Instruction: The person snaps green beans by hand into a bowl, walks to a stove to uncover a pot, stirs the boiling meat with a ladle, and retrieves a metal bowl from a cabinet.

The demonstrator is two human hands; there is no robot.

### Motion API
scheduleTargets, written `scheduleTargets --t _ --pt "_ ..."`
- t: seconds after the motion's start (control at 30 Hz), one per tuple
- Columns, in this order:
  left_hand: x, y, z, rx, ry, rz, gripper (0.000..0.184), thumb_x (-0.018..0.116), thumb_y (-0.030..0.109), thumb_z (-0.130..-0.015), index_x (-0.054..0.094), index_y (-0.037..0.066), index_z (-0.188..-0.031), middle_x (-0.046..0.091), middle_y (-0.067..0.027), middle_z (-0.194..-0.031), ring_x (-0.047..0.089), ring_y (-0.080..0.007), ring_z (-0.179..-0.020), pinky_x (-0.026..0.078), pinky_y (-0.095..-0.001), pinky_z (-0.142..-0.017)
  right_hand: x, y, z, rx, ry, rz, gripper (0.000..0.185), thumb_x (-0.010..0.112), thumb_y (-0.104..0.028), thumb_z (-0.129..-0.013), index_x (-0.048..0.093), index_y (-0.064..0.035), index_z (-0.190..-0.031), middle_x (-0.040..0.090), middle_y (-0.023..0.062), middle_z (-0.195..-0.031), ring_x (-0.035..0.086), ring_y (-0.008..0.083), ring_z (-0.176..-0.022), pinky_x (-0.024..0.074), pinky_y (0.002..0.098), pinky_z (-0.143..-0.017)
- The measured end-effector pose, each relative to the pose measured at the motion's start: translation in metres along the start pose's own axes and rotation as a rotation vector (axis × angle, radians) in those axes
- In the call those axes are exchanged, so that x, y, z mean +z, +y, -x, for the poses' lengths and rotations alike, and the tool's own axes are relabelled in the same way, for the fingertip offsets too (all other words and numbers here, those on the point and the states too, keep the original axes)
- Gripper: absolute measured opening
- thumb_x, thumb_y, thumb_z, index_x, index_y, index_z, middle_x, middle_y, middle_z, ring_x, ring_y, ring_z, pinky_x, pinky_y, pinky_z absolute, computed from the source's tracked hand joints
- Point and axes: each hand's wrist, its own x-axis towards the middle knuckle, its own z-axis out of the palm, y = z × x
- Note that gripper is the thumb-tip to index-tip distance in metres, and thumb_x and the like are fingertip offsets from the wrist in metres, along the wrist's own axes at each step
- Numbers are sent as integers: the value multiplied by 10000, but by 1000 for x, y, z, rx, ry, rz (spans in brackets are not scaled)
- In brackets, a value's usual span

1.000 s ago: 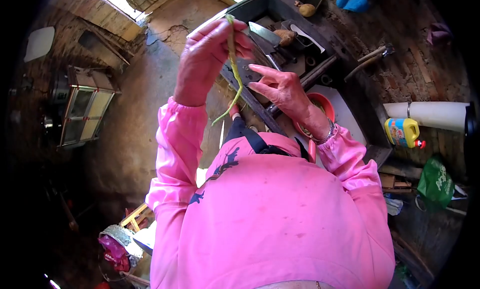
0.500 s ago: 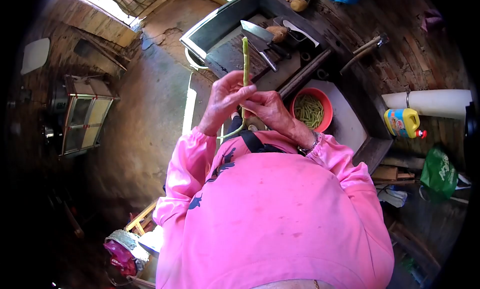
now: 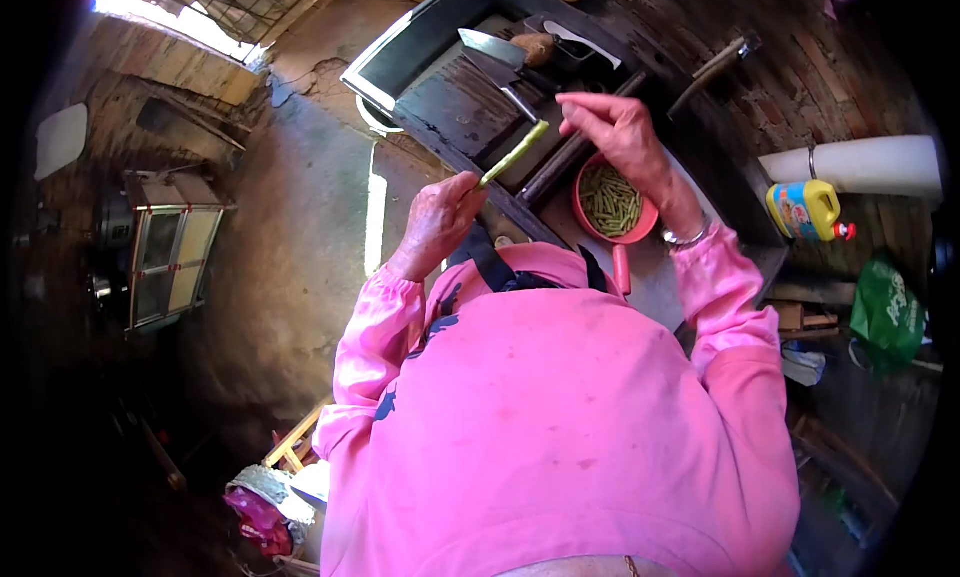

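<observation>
My left hand [image 3: 437,220] is closed around the lower end of a long green bean [image 3: 515,155], which slants up to the right over the front edge of the dark sink [image 3: 440,155]. Its far tip reaches near a knife handle [image 3: 519,104]. My right hand [image 3: 625,142] is raised above the sink, apart from the bean. Thumb and forefinger are drawn together in a pinch; anything between them is too small to make out. Just below that hand sits a red long-handled scoop [image 3: 621,267] holding many short pieces of green bean [image 3: 611,201].
A cleaver [image 3: 490,47] and a brown tuber [image 3: 533,47] lie at the far side of the sink. A yellow jug [image 3: 805,212] stands at the right beside a white pipe [image 3: 870,165]. A green bag [image 3: 888,312] lies further down. A small cabinet [image 3: 177,247] stands at the left.
My hands, together on the bean before, have separated. The right hand has moved up and right above the scoop. The bean in my left hand has tilted from upright to the right.
</observation>
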Motion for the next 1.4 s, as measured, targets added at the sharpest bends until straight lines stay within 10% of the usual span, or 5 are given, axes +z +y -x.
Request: scheduleTargets --t 0.17,0.5,0.7,0.97,1.4 --pt "-4 6 5 129 -69 -138 122 587 127 -854 584 21 -916 575 -177 -784 574 -375 -715 439 -416 -597 -3 -25 3 -110 -216 208 326 670 -280 -823 668 -27 -1029 688 127 -834 659 167 -759 497 273 -696" --pt "-32 17 7 256 -42 -236 132 629 141 -801 598 52 -894 584 -136 -763 583 -338 -708 458 -425 -612 26 -8 27 -300 -543 561 217 600 -218 -860 672 -23 -921 654 155 -770 657 270 -720 515 346 -666" --pt "-30 2 12 147 -101 -51 148 622 155 -847 594 15 -890 551 -135 -678 557 -293 -602 426 -371 -555 30 -10 38 389 -675 -296 269 544 -217 -922 660 23 -890 651 64 -701 643 121 -676 490 237 -618" --pt "-25 7 19 -74 -282 424 208 589 165 -913 570 -33 -850 375 -50 -604 393 -93 -561 358 -284 -504 26 3 56 632 -437 -854 253 538 -204 -935 639 28 -944 657 64 -723 627 108 -650 478 196 -635" --pt "-8 -16 32 -67 -238 313 225 580 184 -925 636 -34 -911 512 2 -629 471 -60 -555 389 -238 -502 -21 147 82 272 222 200 282 562 -245 -908 661 12 -967 685 79 -791 638 157 -701 520 276 -654"
